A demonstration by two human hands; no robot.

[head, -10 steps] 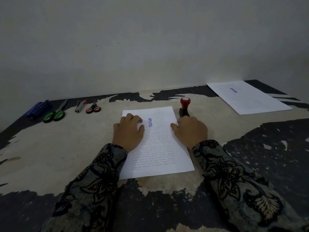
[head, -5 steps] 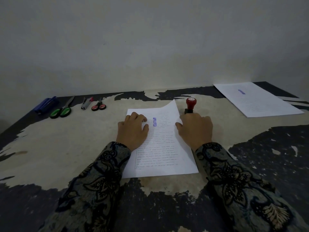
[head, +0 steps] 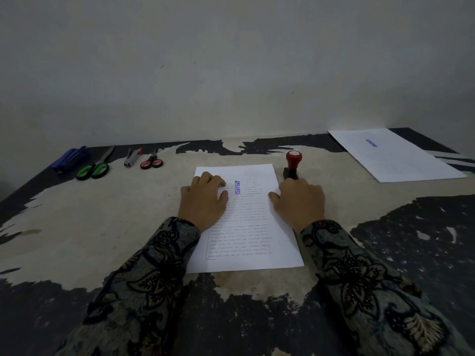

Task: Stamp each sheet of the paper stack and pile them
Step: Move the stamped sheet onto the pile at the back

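**Two hands on a stamped sheet**

Both hands lay on the stack (head: 246, 227) at the middle of the table (head: 77, 227). The left hand (head: 203, 201) rested palm down on the left side, fingers loosely bent, gripping nothing. The right hand (head: 300, 201) sat at the right edge, thumb on the paper; its grasp I could not tell. The stamp (head: 292, 165) stood upright just beyond it. The pile (head: 395, 155) lay far right.
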